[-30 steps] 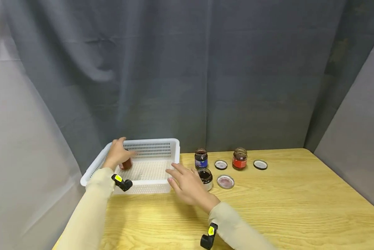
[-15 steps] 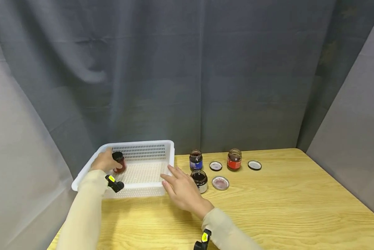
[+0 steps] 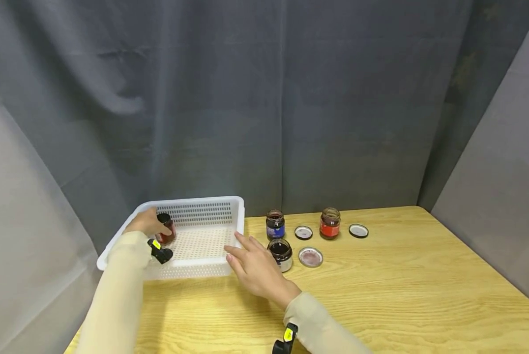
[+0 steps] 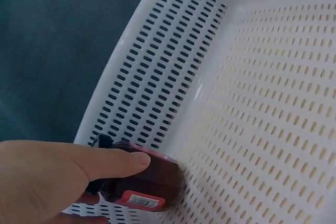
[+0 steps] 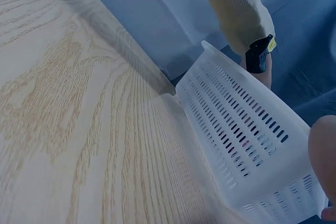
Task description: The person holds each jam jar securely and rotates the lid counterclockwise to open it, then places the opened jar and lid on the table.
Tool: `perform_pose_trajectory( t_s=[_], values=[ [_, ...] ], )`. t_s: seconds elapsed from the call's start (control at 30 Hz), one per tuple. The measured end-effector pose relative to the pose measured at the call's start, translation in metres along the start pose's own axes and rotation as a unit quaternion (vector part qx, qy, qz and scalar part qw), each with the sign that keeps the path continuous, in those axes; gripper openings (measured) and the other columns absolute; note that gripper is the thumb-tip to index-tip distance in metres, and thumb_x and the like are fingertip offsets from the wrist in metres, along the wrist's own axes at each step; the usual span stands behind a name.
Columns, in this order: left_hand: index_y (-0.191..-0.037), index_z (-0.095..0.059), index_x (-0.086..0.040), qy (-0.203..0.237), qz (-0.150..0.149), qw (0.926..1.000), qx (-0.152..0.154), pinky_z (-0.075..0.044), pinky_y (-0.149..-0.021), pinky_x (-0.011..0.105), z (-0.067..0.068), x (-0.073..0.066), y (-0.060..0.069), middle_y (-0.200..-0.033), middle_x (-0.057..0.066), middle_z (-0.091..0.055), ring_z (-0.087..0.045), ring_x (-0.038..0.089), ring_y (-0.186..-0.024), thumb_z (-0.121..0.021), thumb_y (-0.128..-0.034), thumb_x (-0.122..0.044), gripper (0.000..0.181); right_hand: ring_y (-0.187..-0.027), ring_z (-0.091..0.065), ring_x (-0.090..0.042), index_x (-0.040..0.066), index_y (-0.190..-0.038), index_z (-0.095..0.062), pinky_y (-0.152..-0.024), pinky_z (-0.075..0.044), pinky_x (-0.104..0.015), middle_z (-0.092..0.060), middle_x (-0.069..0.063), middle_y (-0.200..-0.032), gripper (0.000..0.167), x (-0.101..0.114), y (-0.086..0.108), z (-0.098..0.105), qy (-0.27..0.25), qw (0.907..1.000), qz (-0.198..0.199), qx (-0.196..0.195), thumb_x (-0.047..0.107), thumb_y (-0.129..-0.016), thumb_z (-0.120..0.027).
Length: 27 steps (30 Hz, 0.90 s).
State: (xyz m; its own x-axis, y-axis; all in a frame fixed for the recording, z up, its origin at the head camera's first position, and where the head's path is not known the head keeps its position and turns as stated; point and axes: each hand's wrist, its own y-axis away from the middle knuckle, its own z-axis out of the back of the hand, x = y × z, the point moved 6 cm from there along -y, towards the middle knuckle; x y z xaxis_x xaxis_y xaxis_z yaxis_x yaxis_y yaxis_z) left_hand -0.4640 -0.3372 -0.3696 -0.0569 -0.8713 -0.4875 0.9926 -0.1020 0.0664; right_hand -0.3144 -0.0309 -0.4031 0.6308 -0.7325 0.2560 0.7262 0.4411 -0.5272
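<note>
A white plastic basket (image 3: 202, 200) with slotted walls stands at the left of the table. Inside its left end, my left hand (image 3: 146, 221) grips a small dark-lidded glass jar (image 4: 160, 177) with dark red contents and a red-edged label. The thumb (image 4: 118, 162) lies along the jar's side in the left wrist view; the other fingers are mostly hidden behind it. My right hand (image 3: 259, 269) has its fingers spread at the basket's front right corner, seemingly touching it. Just beyond that hand is an uncovered jar (image 3: 281, 253) with a pale label, partly hidden.
Behind stand an uncovered blue-labelled jar (image 3: 275, 225) and an uncovered red-labelled jar (image 3: 330, 224). Three lids lie beside the jars: a near lid (image 3: 310, 257), a middle lid (image 3: 303, 232) and a right lid (image 3: 358, 230). A grey curtain (image 3: 220, 123) hangs behind the table.
My left hand has shifted to the jar's left side, so its dark lid now shows. The whole view has drifted slightly left; the right hand stays at the basket corner.
</note>
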Motion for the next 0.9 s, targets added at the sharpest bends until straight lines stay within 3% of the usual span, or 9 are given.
perform_pose_trajectory(
  t_s=[0.13, 0.3, 0.4, 0.67, 0.9],
  values=[
    [-0.114, -0.052, 0.014, -0.007, 0.003, 0.9999, -0.01, -0.053, -0.065, 0.036, -0.004, 0.008, -0.003, -0.078, 0.016, -0.07, -0.068, 0.026, -0.069, -0.083, -0.0822, -0.014, 0.053, -0.144, -0.042, -0.033, 0.021, -0.139, -0.068, -0.12, -0.027, -0.047, -0.04, -0.011, -0.161, 0.044, 0.003, 0.002, -0.002, -0.005, 0.9999, -0.006, 0.009, 0.04, -0.112, -0.039],
    [-0.123, -0.048, 0.017, -0.038, 0.011, 0.9989, -0.025, -0.053, -0.071, 0.042, -0.009, 0.024, -0.003, -0.082, 0.016, -0.066, -0.064, 0.031, -0.076, -0.087, -0.0799, -0.02, 0.069, -0.142, -0.045, -0.035, 0.022, -0.139, -0.068, -0.118, -0.03, -0.049, -0.041, -0.011, -0.16, 0.043, 0.011, 0.005, -0.003, -0.009, 0.9999, -0.003, 0.011, 0.039, -0.112, -0.04],
    [-0.122, -0.05, 0.017, -0.051, 0.018, 0.998, -0.033, -0.053, -0.073, 0.045, -0.009, 0.029, -0.003, -0.088, 0.019, -0.065, -0.062, 0.034, -0.081, -0.087, -0.0788, -0.021, 0.069, -0.14, -0.046, -0.035, 0.021, -0.138, -0.069, -0.117, -0.032, -0.049, -0.042, -0.012, -0.16, 0.043, 0.016, 0.006, -0.002, -0.008, 0.9999, 0.003, 0.007, 0.038, -0.112, -0.039],
    [-0.102, -0.06, 0.012, -0.041, 0.015, 0.9977, -0.052, -0.051, -0.063, 0.039, -0.007, 0.028, -0.005, -0.083, 0.016, -0.064, -0.06, 0.029, -0.072, -0.09, -0.0754, -0.016, 0.048, -0.139, -0.048, -0.035, 0.02, -0.137, -0.07, -0.118, -0.032, -0.047, -0.043, -0.013, -0.158, 0.043, 0.017, 0.005, 0.001, -0.005, 0.9999, 0.01, -0.001, 0.038, -0.112, -0.04],
    [-0.093, -0.066, 0.012, -0.044, -0.012, 0.9951, -0.087, -0.052, -0.071, 0.045, -0.003, 0.029, -0.001, -0.08, 0.017, -0.067, -0.06, 0.031, -0.074, -0.096, -0.0664, -0.017, 0.05, -0.14, -0.047, -0.035, 0.02, -0.137, -0.07, -0.119, -0.03, -0.046, -0.042, -0.012, -0.159, 0.043, 0.017, 0.006, -0.002, -0.01, 0.9999, 0.008, 0.007, 0.038, -0.112, -0.04]
  ],
)
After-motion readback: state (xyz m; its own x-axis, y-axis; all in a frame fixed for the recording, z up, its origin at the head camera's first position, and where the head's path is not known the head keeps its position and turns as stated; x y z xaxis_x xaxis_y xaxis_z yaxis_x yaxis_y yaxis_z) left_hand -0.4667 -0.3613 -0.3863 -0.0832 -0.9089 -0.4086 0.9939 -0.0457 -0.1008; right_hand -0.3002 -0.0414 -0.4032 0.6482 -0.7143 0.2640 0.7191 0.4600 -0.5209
